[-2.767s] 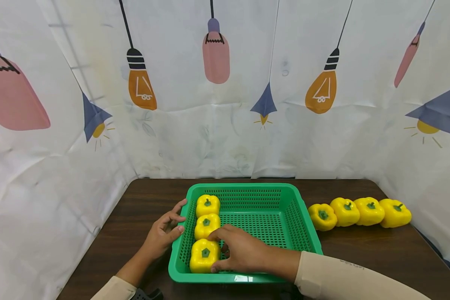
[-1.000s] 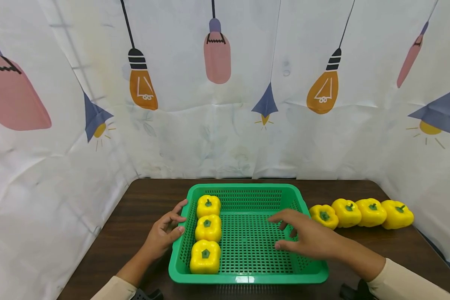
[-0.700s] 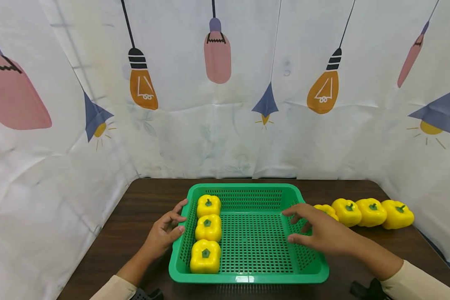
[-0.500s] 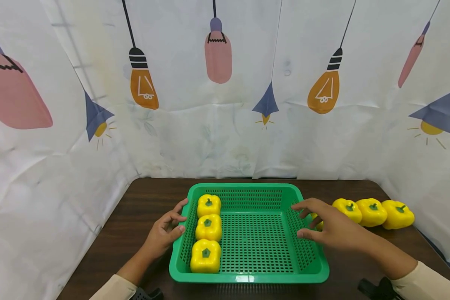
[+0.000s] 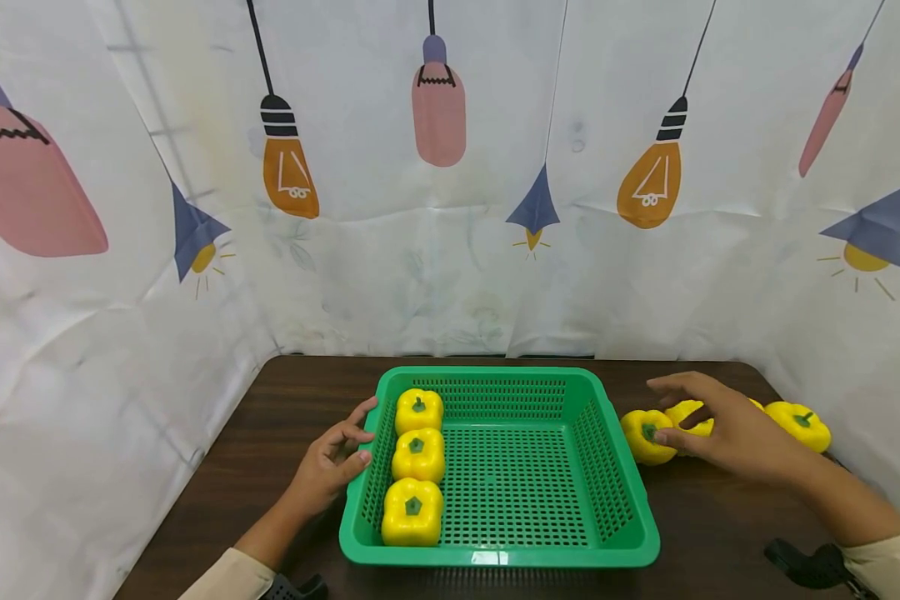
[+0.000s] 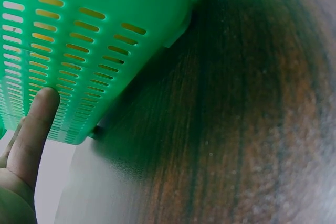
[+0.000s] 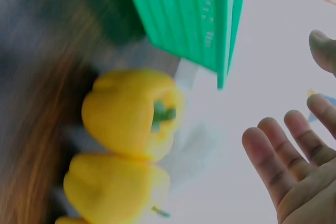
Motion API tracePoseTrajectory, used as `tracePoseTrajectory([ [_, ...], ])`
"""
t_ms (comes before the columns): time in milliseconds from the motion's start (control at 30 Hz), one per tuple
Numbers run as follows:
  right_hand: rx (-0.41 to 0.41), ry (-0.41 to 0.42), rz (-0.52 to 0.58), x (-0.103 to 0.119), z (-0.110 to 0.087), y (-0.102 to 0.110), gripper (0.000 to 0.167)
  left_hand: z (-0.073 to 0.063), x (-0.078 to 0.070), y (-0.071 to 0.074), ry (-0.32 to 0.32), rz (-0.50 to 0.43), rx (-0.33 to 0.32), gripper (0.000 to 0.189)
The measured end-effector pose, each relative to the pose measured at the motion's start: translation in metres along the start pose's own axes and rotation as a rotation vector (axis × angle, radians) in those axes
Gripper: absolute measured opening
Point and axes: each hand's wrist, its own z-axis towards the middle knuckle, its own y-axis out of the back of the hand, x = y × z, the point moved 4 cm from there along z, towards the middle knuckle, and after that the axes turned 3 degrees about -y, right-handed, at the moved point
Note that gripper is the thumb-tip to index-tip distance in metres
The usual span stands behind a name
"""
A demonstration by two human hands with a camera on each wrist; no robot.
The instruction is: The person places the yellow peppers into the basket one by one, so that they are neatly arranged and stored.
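Note:
My left hand point(image 5: 332, 462) rests its fingertips on the left side of a green slotted plastic basket point(image 5: 498, 557); in the left wrist view one finger point(image 6: 34, 135) lies near the slotted wall. Three yellow bell peppers point(image 5: 412, 512) stand in a column along the basket's left inside wall. My right hand point(image 5: 742, 429) hovers over a row of yellow bell peppers right of the basket, fingers spread and holding nothing. It partly hides the middle ones; the nearest bell pepper point(image 5: 645, 437) shows beside the thumb. The right wrist view shows the hand point(image 7: 299, 171) apart from a bell pepper point(image 7: 131, 114).
A dark wood-grain table point(image 5: 285, 400) carries everything. White sheeting point(image 5: 390, 283) with printed lamps hangs behind and at both sides. The end bell pepper point(image 5: 801, 423) lies near the table's right edge. Black straps point(image 5: 806, 565) are on the wrists.
My right hand has left the front bell pepper in the basket and moved right, across the basket's right rim, to above the outside row. My left hand stays in place.

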Motion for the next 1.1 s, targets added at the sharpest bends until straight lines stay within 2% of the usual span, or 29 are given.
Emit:
tracePoseTrajectory([
  [233, -0.051, -0.011, -0.030, -0.022, -0.005, 0.014, 0.061, 0.000, 0.000, 0.000, 0.002, -0.008, -0.003, 0.022],
  [433, -0.054, -0.022, -0.022, -0.038, -0.006, 0.021, 0.064, 0.000, 0.002, 0.001, 0.008, 0.003, -0.005, 0.022],
  [700, -0.025, -0.116, -0.050, -0.060, -0.008, 0.028, 0.065, -0.003, 0.007, 0.002, 0.048, -0.006, -0.012, 0.020],
  [867, -0.009, -0.143, -0.047, -0.070, -0.013, 0.032, 0.066, -0.002, 0.005, 0.001, 0.025, -0.014, -0.003, 0.020],
  [1000, -0.010, -0.195, -0.074, -0.081, -0.016, 0.034, 0.067, -0.001, 0.003, 0.000, -0.003, -0.017, 0.006, 0.021],
  [1100, -0.007, -0.245, -0.099, -0.090, -0.019, 0.035, 0.069, -0.001, 0.004, 0.001, 0.012, -0.020, 0.000, 0.021],
])
